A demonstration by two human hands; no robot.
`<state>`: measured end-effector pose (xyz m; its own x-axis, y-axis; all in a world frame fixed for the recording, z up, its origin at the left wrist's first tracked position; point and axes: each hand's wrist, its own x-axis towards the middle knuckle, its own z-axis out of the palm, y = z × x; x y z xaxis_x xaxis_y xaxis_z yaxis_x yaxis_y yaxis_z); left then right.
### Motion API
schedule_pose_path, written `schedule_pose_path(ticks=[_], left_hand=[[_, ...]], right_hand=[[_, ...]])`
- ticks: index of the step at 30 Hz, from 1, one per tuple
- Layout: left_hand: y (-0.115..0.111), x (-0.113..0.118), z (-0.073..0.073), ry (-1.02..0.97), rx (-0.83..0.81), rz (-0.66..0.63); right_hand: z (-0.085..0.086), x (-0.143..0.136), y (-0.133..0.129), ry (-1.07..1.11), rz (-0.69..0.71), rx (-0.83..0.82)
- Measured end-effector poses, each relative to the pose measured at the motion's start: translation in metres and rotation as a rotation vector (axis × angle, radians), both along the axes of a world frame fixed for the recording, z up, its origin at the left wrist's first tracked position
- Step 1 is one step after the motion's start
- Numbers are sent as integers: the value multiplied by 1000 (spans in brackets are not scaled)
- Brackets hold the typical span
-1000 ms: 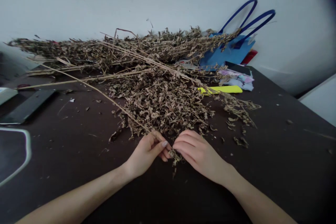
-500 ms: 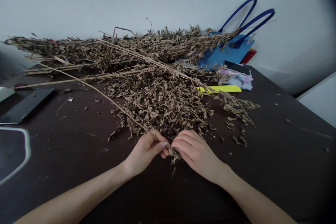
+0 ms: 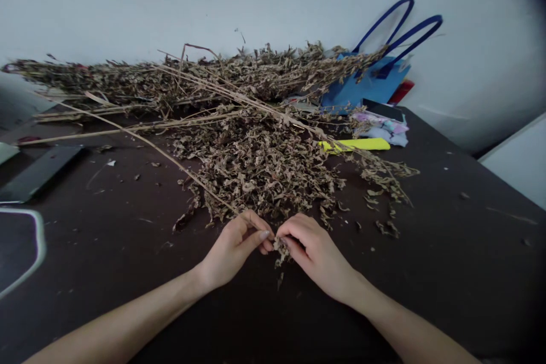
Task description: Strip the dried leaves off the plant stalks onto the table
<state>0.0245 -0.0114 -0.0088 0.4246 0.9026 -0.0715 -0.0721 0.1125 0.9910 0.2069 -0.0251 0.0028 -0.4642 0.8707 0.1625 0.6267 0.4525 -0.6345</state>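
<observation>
A long dry stem [image 3: 170, 156] slants from the upper left down to my left hand [image 3: 241, 244], which pinches its lower end between thumb and fingers. Close beside it, my right hand [image 3: 313, 250] is closed on a small clump of dried leaves [image 3: 281, 251] at the stem's end. The fingertips of both hands nearly meet. A loose pile of curled brown leaves [image 3: 264, 168] lies just beyond my hands on the dark table [image 3: 239, 318].
Behind the pile lies a heap of dried leafy stalks [image 3: 128, 82] against the wall. To the right are a yellow strip [image 3: 362, 144], a crumpled cloth [image 3: 386, 128] and a blue bag [image 3: 358, 88]. A dark flat slab [image 3: 46, 170] and a white-rimmed object [image 3: 40, 239] are at left.
My right thumb has come into view against the leaf clump as the right hand turned slightly. My left hand and the stem have hardly moved; the whole view shifted a little.
</observation>
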Motion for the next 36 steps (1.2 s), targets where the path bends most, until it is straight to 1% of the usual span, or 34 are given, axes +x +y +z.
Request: schedule_pose_path(ticks=[3, 5, 10, 12, 15, 20, 23, 25, 29, 34, 36], left_hand=[[2, 0, -1, 3, 10, 2], [2, -1, -1, 4, 16, 2], [-1, 0, 0, 15, 53, 3], [-4, 1, 0, 23, 58, -12], [-7, 3, -1, 21, 47, -33], [-4, 2, -2, 26, 29, 9], [-1, 1, -2, 15, -18, 35], [1, -1, -2, 16, -59, 58], [5, -4, -2, 7, -112, 74], [8, -7, -3, -30, -139, 99], [9, -7, -3, -47, -146, 108]], right_hand=[[-4, -2, -2, -74, 2, 109], [-5, -3, -2, -61, -3, 115], [-3, -1, 1, 124, -15, -87], [-3, 0, 3, 131, -33, -101], [-5, 1, 5, 117, -59, -30], [-9, 7, 12, 100, -118, 150], [-7, 13, 17, 64, -137, 216], [-4, 16, 18, 84, -142, 231], [7, 22, 16, 141, -106, 209], [16, 27, 15, 109, 38, 190], [18, 27, 14, 90, 75, 180]])
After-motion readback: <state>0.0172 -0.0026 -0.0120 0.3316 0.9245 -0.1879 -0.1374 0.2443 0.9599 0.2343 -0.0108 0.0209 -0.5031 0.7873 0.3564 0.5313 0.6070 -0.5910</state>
